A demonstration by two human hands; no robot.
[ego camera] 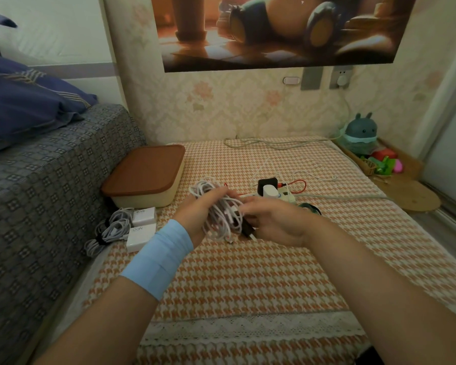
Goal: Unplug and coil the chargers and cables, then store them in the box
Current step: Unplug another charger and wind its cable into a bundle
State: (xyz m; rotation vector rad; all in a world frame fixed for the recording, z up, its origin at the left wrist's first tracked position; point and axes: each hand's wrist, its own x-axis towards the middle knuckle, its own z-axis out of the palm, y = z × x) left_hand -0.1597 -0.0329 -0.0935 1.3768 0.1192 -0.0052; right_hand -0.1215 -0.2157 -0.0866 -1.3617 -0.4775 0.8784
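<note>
Orange houndstooth cloth covers the surface (248, 272), with a grey-covered bed (50, 180) along the left of the frame. At the centre, the left hand (195, 214) grips a coil (223, 214) of white cable, its fingers curled round the loops and holding them just above the cloth. The right hand (274, 222) meets the coil from the right, fingertips on the loops beside a dark strap (248, 229); blur hides whether those fingers pinch anything. Left of the hands, the box (145, 175) sits with its brown lid on, and below it two white chargers (141, 227) lie beside their tied cables (111, 230). Right of centre, a power strip (286, 197) carries a black plug (267, 183) and a white plug (270, 192), with a red cable (299, 183) looping from it. The step in hand looks like binding this coil. Next, the strap probably has to go round the loops while the left hand keeps them bunched. After that the lid must come off, and the strip's plugs are yet to be pulled.
</note>
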